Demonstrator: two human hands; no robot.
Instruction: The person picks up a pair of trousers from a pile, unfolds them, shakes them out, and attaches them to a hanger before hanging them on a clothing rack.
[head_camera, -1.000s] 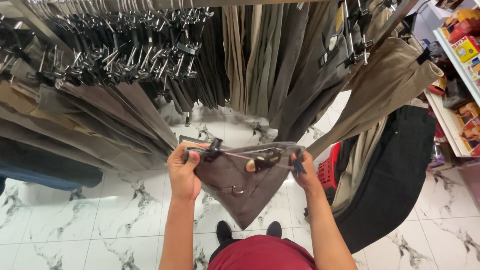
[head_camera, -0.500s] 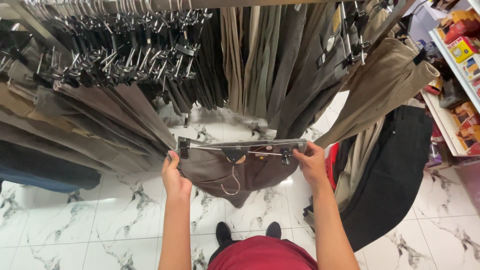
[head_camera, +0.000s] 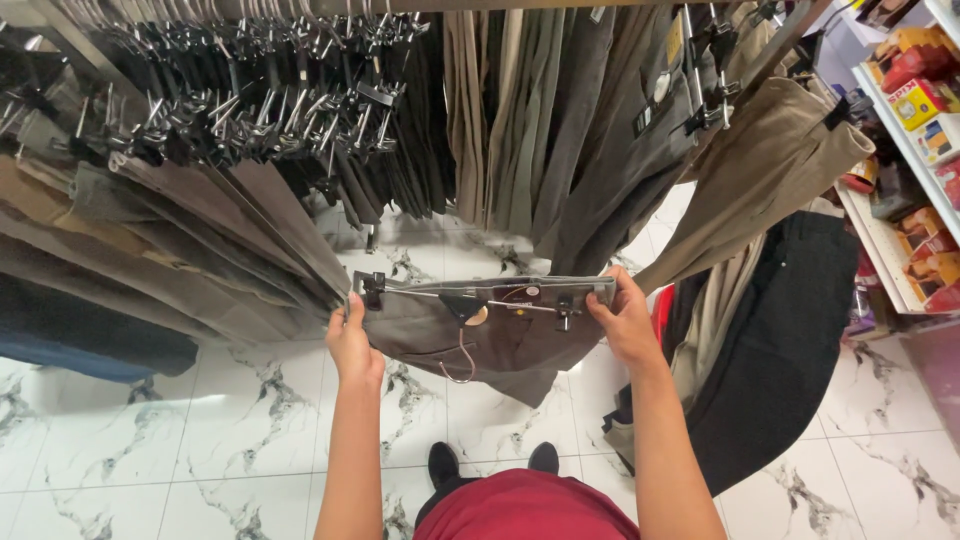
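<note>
One pair of grey-brown trousers (head_camera: 500, 345), clipped to one metal clip hanger (head_camera: 470, 298), held level above the white marble floor (head_camera: 150, 440) in front of the person. Left hand (head_camera: 352, 345) closed on the waistband's left end; right hand (head_camera: 625, 322) closed on the right end. Dense rail of hung trousers (head_camera: 250, 130) close on the left and ahead, too many to count. One tan pair (head_camera: 770, 170) and one black garment (head_camera: 780, 330) hang just right. Shelf of boxed goods (head_camera: 915, 120) at far right. Two black shoes (head_camera: 490, 462) below.
</note>
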